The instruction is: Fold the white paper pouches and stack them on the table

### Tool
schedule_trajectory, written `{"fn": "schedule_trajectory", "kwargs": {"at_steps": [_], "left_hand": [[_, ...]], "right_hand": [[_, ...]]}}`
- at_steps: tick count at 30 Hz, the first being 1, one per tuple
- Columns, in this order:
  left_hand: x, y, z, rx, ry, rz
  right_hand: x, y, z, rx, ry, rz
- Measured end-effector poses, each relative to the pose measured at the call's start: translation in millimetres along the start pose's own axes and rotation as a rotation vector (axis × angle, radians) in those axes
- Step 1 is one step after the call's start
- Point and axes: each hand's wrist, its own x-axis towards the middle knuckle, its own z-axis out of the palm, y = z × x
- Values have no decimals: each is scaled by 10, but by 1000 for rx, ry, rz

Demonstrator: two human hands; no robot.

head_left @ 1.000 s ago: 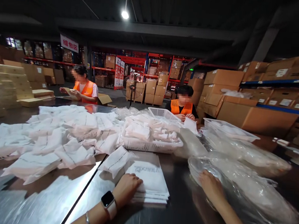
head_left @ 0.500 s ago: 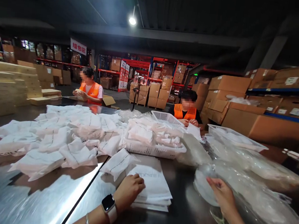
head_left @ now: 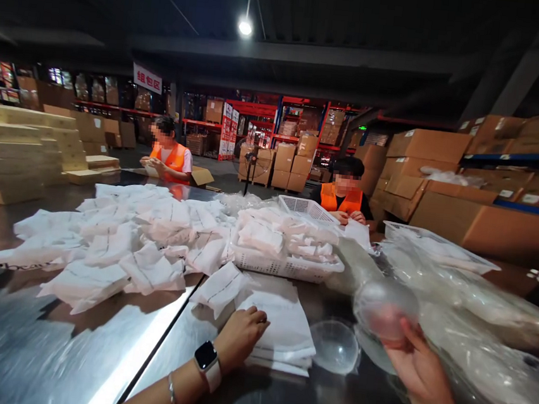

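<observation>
My left hand (head_left: pixel 240 337), with a smartwatch on its wrist, rests fingers-down on a flat stack of white paper bags (head_left: pixel 285 330) on the steel table (head_left: pixel 68 360). My right hand (head_left: pixel 418 369) holds up a clear plastic dome lid (head_left: pixel 385 310) just above the table. A second clear dome lid (head_left: pixel 334 346) lies on the table between my hands. To the right lies a long clear plastic sleeve of stacked lids (head_left: pixel 488 356).
A white basket (head_left: pixel 287 266) full of white packets sits behind the bags, a heap of white packets (head_left: pixel 117 244) to its left. Two people in orange vests work at the far side. Cardboard boxes (head_left: pixel 472 221) line shelves on the right, flat cartons (head_left: pixel 11 158) on the left.
My right hand has lifted out of the plastic sleeve with one clear lid. A second lid now lies on the table. My left hand stays on the bag stack.
</observation>
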Motion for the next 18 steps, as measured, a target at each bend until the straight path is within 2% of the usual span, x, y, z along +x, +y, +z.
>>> {"fn": "schedule_trajectory", "kwargs": {"at_steps": [2,4,6,8,10,11,12,13,14,18], "left_hand": [[-3,7,-1,-24,5,1],[-8,18,0,-52,13,-6],[-16,32,-1,-92,39,-23],[-27,47,-8,-155,72,-20],[-40,60,-23,-224,98,-11],[-47,66,-31,-248,106,-4],[-54,71,-35,-266,114,-1],[-60,76,-36,-280,126,-8],[-63,81,-30,-292,139,-14],[-53,135,47,-334,195,-12]], "right_hand": [[-187,23,111,-21,-64,0],[-461,71,293,-73,-217,10],[-781,131,524,-153,-490,32],[-1065,190,748,-244,-850,-19],[-1232,252,899,-376,-1174,-183],[-1259,289,932,-444,-1277,-303],[-1250,330,936,-524,-1327,-421],[-1211,377,915,-612,-1318,-535],[-1152,427,876,-698,-1264,-650],[-970,599,738,-1039,-910,-1048]]}}
